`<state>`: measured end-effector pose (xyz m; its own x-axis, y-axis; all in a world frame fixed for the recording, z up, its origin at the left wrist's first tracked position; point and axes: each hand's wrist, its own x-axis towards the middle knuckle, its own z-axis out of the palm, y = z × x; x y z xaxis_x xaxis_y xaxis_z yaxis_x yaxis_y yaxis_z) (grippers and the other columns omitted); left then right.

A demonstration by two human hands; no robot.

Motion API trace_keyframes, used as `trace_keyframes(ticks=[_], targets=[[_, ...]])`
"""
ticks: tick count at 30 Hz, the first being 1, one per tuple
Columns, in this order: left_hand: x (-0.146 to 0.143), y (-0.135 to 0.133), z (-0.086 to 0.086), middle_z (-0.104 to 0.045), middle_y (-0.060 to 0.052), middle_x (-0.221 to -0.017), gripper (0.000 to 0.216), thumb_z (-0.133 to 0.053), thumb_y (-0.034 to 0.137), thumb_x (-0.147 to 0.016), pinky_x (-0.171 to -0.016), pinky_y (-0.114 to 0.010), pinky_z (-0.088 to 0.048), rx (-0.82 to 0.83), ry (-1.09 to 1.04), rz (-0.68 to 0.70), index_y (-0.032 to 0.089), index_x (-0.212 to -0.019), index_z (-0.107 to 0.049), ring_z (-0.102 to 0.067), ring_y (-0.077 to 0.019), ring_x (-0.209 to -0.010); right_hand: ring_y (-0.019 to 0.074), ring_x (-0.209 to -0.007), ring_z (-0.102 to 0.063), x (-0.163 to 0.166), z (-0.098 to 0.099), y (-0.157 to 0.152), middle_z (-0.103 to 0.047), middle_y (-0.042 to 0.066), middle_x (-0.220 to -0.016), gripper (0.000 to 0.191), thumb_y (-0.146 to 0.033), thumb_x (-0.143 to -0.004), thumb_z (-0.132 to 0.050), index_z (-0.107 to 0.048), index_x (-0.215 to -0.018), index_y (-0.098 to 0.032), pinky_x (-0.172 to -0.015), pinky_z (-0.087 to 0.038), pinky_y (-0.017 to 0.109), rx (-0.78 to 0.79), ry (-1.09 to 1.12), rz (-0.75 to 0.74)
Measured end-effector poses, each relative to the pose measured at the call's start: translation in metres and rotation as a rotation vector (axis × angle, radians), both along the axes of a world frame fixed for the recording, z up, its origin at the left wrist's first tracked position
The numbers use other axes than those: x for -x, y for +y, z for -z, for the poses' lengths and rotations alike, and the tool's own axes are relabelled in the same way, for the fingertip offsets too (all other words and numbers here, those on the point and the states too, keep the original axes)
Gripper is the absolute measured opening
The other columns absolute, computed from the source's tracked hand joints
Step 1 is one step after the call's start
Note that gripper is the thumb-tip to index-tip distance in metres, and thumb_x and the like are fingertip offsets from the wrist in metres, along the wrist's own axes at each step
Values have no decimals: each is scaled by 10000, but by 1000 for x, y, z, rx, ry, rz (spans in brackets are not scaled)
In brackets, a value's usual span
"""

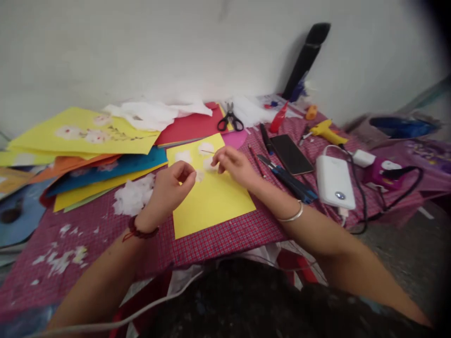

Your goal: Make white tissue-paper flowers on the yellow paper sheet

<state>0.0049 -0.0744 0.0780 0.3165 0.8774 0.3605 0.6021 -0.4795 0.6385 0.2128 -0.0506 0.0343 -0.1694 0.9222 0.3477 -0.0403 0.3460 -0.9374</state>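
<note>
A yellow sheet of paper (pixel 207 206) lies in front of me, with several white tissue petals (pixel 183 156) on its upper part. Over the sheet's right side, my right hand (pixel 234 165) pinches a thin dark stick (pixel 207 151) that points left; its exact kind is unclear. My left hand (pixel 176 185) is above the left edge of the sheet, thumb and fingertips closed together. Whatever may be between those fingertips is too small to make out. Beside my left wrist rests a heap of white tissue pieces (pixel 132 195).
Coloured papers (pixel 105 180), one yellow sheet (pixel 81 131) bearing flowers, are stacked left. Black scissors (pixel 230 118) lie behind. To the right are a phone (pixel 291 154), a cutter knife (pixel 292 182), a red glue bottle (pixel 279 117), a yellow glue gun (pixel 327 132) and a white power bank (pixel 335 180) with cables.
</note>
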Motion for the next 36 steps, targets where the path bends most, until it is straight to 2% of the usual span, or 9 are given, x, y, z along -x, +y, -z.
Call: trace_keyframes(ticks=[3,7,13,17,22,26,29,32,36], targets=[[-6,11,15,-591,37,-618,83,-576,206,-808,-537,-229,-389,31,-22,-32,189,-728,-564,-512,-96,-543,107,-702,-549,7,1,-6,-564,-21,-745,343,-531,-866,-606,-515,-795,-208,-736,-513,303,-58,-78,-21],[-5,3,27,-576,30,-588,99,-596,211,-786,-522,-224,-384,89,-109,-52,183,-699,-557,-509,-96,-535,128,-847,-568,15,2,-13,-564,-22,-810,266,-378,-831,-677,-467,-798,-218,-913,-490,361,-68,-53,-125],[-11,-3,32,-590,24,-620,116,-604,224,-830,-543,-220,-430,167,-263,3,183,-733,-557,-544,-93,-561,95,-698,-490,23,3,-16,-498,-45,-747,199,-192,-800,-654,-458,-769,-213,-679,-437,261,37,-86,-98],[-13,-3,37,-627,12,-754,145,-577,334,-900,-594,-228,-500,237,-509,74,189,-896,-576,-600,-90,-612,77,-603,-406,23,1,-18,-439,-62,-683,193,-166,-798,-634,-451,-763,-216,-578,-350,243,91,-40,-44],[-21,-2,42,-615,28,-744,187,-712,233,-771,-615,-211,-502,286,-581,151,193,-867,-556,-598,-85,-649,83,-630,-431,22,1,-20,-482,-53,-697,233,-259,-785,-694,-465,-761,-218,-597,-364,252,121,-15,-63],[-20,-2,43,-631,26,-719,121,-642,144,-781,-633,-230,-517,404,-660,153,189,-856,-558,-622,-92,-627,90,-630,-440,23,1,-23,-489,-50,-688,225,-272,-777,-693,-474,-759,-222,-600,-368,268,141,-11,-58],[-14,-1,46,-658,13,-762,168,-585,94,-771,-673,-258,-539,487,-753,172,188,-910,-577,-656,-106,-642,92,-626,-439,23,-1,-24,-488,-45,-695,178,-230,-771,-662,-485,-753,-219,-600,-365,279,132,-21,-28],[-11,-1,47,-652,4,-815,181,-573,130,-794,-698,-286,-555,556,-807,166,195,-963,-587,-669,-118,-666,95,-618,-447,22,-1,-23,-492,-43,-695,146,-212,-770,-643,-498,-755,-220,-595,-370,285,126,-58,-8],[-12,-2,44,-622,1,-812,162,-633,259,-817,-668,-275,-550,552,-737,75,198,-958,-581,-634,-109,-655,102,-631,-486,23,2,-25,-530,-37,-719,143,-235,-793,-634,-493,-773,-229,-607,-409,285,130,-96,-8]])
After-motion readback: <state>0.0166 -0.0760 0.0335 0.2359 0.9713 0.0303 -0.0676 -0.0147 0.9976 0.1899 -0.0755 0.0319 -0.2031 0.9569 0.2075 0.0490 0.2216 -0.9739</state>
